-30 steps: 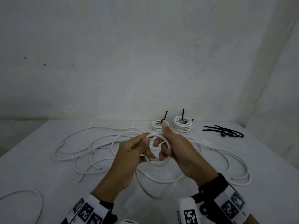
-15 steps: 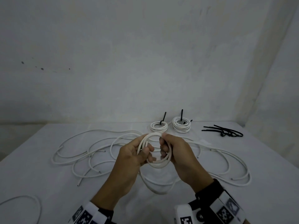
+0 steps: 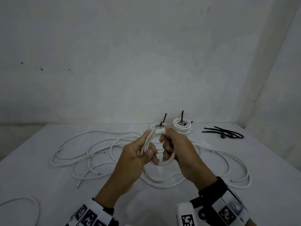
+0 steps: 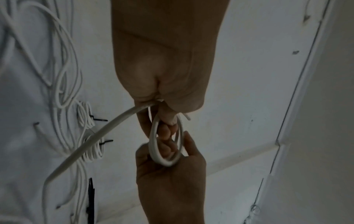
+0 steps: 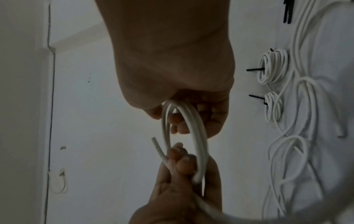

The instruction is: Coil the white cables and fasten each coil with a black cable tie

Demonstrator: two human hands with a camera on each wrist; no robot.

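Nearest the camera, two wrists wear black straps and white blocks printed with black-and-white square markers (image 3: 189, 220), and from them both hands rise above a pale grey table (image 3: 32, 168). The left hand (image 3: 135, 162) has its fingers and thumb curled round the left side of a small coil of round white cable (image 3: 160, 163), gripping the bundled turns; in the right wrist view a short free cable end (image 5: 158, 147) sticks out just past the left fingertips. The right hand (image 3: 177, 149) grips the coil's right side, its fingers hooked through the ring and its thumb laid along the top. The coil is held upright between the two hands, clear of the table. A loose length of the same cable (image 4: 91, 141) runs from under the left hand down to the table, though exactly where it joins the coil is hidden by the fingers. Beneath and around the hands, long loose white cables (image 3: 91, 154) sprawl in wide loops across the table. Farther back lie two finished white coils (image 3: 181, 128), side by side, each cinched by a black cable tie whose tail stands up. To their right, a small heap of spare black cable ties (image 3: 224, 134) lies near the table's far corner, before a plain whitish wall (image 3: 146, 54).
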